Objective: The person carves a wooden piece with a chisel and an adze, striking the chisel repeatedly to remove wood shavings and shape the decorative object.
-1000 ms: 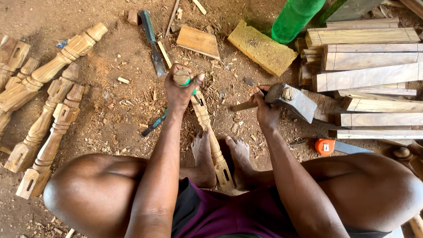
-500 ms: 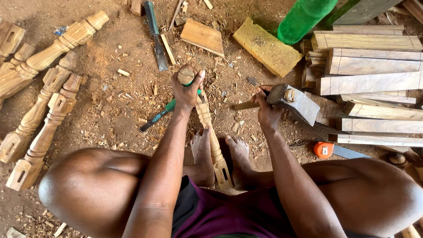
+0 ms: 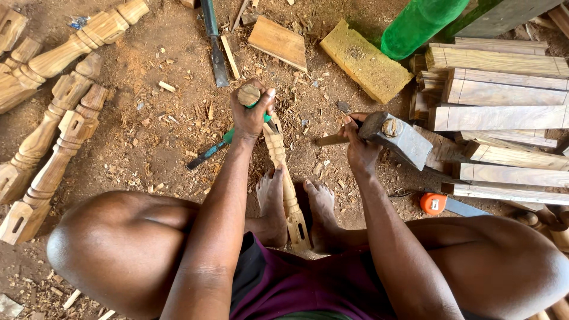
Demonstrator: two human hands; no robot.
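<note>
left hand [image 3: 252,115] is wrapped tight round a chisel [image 3: 250,95], set on a turned leg [image 3: 285,181] that lies on the dirt floor [image 3: 148,136] btwn the bare feet. right hand [image 3: 357,148] fists a hammer [image 3: 394,137], head up just right of the leg. more legs [image 3: 56,118] lie far left, planks [image 3: 504,112] stacked right.

- My left hand [image 3: 252,112] is closed in a fist, knuckles up, arm stretched straight forward between my knees.
- My right hand [image 3: 357,145] is clenched too, wrist bent slightly inward, forearm angled out from my right thigh.
- My hands are apart, level with each other.
</note>
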